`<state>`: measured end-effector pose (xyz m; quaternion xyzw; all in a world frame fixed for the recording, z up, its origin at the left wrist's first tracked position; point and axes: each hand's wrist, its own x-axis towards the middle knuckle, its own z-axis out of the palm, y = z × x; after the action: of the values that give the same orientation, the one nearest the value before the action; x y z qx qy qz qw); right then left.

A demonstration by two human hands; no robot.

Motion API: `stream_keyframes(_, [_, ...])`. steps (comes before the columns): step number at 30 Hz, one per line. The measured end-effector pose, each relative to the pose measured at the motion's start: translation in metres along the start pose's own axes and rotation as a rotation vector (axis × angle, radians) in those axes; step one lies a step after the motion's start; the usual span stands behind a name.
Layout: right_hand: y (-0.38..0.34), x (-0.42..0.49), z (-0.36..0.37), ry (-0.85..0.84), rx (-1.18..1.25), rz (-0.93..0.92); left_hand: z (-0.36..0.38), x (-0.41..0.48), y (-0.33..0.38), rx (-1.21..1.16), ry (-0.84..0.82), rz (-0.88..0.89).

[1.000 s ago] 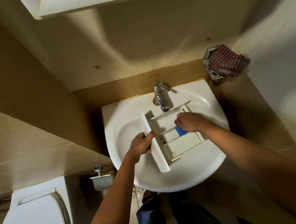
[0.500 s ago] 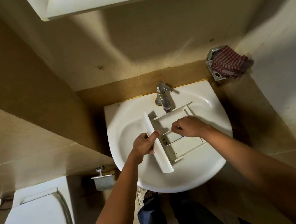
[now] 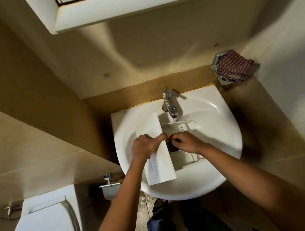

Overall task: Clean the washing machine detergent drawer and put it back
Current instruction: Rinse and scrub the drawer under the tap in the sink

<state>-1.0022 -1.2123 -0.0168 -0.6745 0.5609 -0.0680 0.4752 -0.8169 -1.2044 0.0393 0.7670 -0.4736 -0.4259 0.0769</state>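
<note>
Cleaning step in hand: detergent drawer lies in the wash basin beneath the tap, left hand fingers clamped round its front panel, right hand fingers curled into a compartment, hold undeterminable; next move likely calls for scrubbing and rinsing each compartment.

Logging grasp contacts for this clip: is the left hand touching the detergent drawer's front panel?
Touching. The head view shows the left hand gripping the detergent drawer by its front panel, thumb hooked over the edge.
</note>
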Motion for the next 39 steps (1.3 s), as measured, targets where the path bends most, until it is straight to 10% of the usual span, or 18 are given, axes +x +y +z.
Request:
stream_keyframes(10, [0.026, 0.001, -0.013, 0.321, 0.115, 0.214, -0.007, -0.016, 0.017, 0.323, 0.124, -0.036])
stream_keyframes(39, [0.014, 0.017, -0.020, 0.469, 0.195, 0.279, 0.027, -0.080, -0.046, -0.875, 0.068, -0.290])
